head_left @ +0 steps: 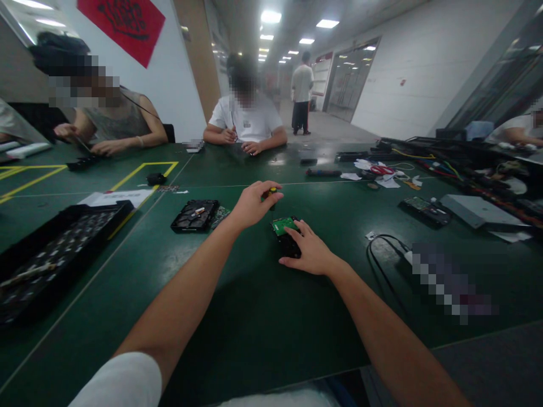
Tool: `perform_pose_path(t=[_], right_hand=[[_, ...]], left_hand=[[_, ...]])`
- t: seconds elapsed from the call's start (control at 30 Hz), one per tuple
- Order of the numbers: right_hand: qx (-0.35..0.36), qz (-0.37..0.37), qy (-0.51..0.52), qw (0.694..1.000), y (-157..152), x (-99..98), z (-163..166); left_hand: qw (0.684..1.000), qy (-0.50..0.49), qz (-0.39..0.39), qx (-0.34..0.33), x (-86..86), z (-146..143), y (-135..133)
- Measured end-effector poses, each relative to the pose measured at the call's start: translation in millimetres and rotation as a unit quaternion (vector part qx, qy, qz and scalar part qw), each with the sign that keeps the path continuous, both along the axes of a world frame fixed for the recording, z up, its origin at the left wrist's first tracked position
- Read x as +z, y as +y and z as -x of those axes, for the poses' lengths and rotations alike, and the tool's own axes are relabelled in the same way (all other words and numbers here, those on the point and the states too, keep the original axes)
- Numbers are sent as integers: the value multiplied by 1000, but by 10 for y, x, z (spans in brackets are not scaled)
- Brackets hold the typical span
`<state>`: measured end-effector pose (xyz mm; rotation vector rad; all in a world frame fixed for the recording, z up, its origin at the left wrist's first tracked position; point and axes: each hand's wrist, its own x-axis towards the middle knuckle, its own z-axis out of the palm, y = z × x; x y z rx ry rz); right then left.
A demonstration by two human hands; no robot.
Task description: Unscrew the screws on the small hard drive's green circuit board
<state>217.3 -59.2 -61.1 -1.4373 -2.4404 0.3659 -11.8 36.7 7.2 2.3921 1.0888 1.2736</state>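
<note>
A hard drive (288, 244) with a green circuit board facing up lies on the table in front of me. My right hand (311, 249) grips it from the right, fingers over its top and thumb along the near side. Pinched in my left hand (254, 204) is a small screwdriver (272, 195) with a yellow and black handle, held roughly upright by the drive's far left corner. Whether its tip touches the drive I cannot tell. Left of that hand sits another black drive (195, 216), small light pieces on top, with a loose circuit board (220, 216) beside it.
A long black tray (123, 210) of small parts stands at the left. On the right are a cable (371, 249), another drive (424, 210), a grey metal box (483, 212) and heaped wires. Across the green table (263, 328), several people sit; one person stands farther back.
</note>
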Motion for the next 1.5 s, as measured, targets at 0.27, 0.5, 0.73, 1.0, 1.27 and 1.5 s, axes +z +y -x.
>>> perform_pose_path(t=[0.27,0.5,0.73,1.0,1.27,1.5], right_hand=[[-1,-6,3,1000,-2,-4,5],[1,-8,4,1000,5,-24,-3],[0,-3,9,1000,5,-35,-3],[-2,-7,9,1000,-1,-23,-1],[2,-8,12,1000,4,-27,-6],[-3,-7,2,1000,6,-17,-4]], left_hand=[[999,-23,40,-23,20,-41,-63],[997,-35,59,-21,68,-14,-81],[991,-59,112,-35,114,-6,-94],[947,-198,209,-141,58,-24,-34],[888,-276,303,-209,34,0,-25],[921,-288,236,-114,2,-18,4]])
